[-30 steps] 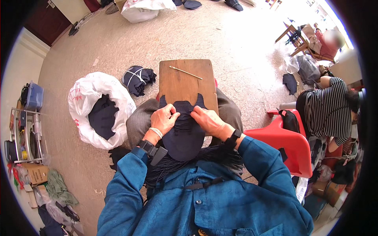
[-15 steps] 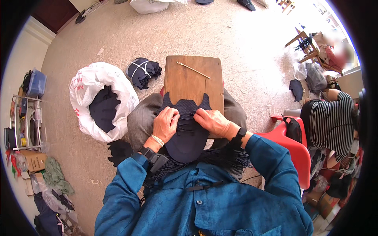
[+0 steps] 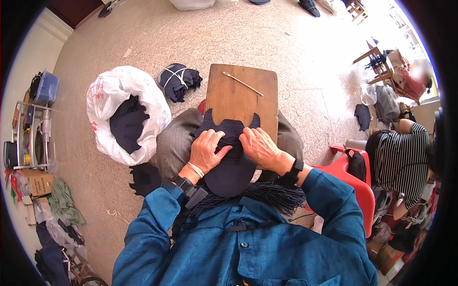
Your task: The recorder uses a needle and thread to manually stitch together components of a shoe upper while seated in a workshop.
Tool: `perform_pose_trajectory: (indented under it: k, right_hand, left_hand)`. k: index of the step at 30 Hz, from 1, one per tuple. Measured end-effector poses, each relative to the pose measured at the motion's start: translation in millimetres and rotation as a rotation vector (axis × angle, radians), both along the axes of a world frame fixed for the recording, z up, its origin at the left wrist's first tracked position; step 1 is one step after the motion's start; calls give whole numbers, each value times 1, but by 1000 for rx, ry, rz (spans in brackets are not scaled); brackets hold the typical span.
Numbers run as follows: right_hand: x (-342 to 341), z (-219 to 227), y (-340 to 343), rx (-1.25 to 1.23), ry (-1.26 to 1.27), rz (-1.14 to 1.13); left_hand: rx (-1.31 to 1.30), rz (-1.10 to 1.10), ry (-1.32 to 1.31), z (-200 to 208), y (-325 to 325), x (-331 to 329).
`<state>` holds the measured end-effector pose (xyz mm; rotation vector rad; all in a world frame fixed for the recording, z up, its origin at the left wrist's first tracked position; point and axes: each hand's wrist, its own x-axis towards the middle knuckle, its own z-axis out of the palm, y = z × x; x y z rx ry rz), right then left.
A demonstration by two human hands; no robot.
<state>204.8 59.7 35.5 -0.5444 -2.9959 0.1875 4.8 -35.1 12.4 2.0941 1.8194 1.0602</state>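
Observation:
Across my lap and the near end of a wooden board (image 3: 243, 95) lies a dark navy shoe upper (image 3: 231, 174), with two prongs pointing away from me and a rounded near end. My left hand (image 3: 206, 150) grips its left side, fingers bent and thumb on the middle. On the opposite side, my right hand (image 3: 261, 148) holds the upper with its fingertips close together. Whatever lies under the fingertips is hidden. A bundle of thin dark cords (image 3: 276, 198) spreads beside the rounded end. Farther up the board rests a long needle-like tool (image 3: 243, 84).
Left of me stands a white plastic bag (image 3: 157, 109) holding dark pieces. A tied dark bundle (image 3: 179, 81) and a loose dark piece (image 3: 145, 178) lie on the floor. At right are a red chair (image 3: 350, 178) and a person in a striped top (image 3: 403, 159).
My hands have closed down from pinching thin cords to pressing on the upper's sides. The cords stretched between them no longer show. The view has shifted slightly.

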Motion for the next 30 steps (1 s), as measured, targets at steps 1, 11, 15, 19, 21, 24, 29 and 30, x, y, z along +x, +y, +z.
perform_pose_trajectory:
  k: [1,11,15,19,21,24,29,30]
  right_hand:
    - [0,-1,0,-13,1,-9]
    - [6,-4,-1,-295,248,-148]
    - [6,-5,-18,-255,563,-300]
    - [-6,-15,-34,-324,572,-362]
    - [-10,-19,-36,-324,546,-391]
    - [-14,-22,-33,-302,506,-454]
    - [-29,-21,-23,-262,380,-523]
    - [-32,-19,-19,-287,339,-531]
  left_hand:
    - [-9,-2,-4,0,0,0]
    - [-11,-15,2,4,0,-1]
    - [-77,56,-51,6,-12,-7]
    - [-152,118,-85,4,-18,-8]
    - [-113,116,-109,3,-20,-9]
    - [-182,167,-226,2,-17,-10]
    - [-290,218,-348,-1,-14,-14]
    - [-344,239,-351,-2,-14,-15]
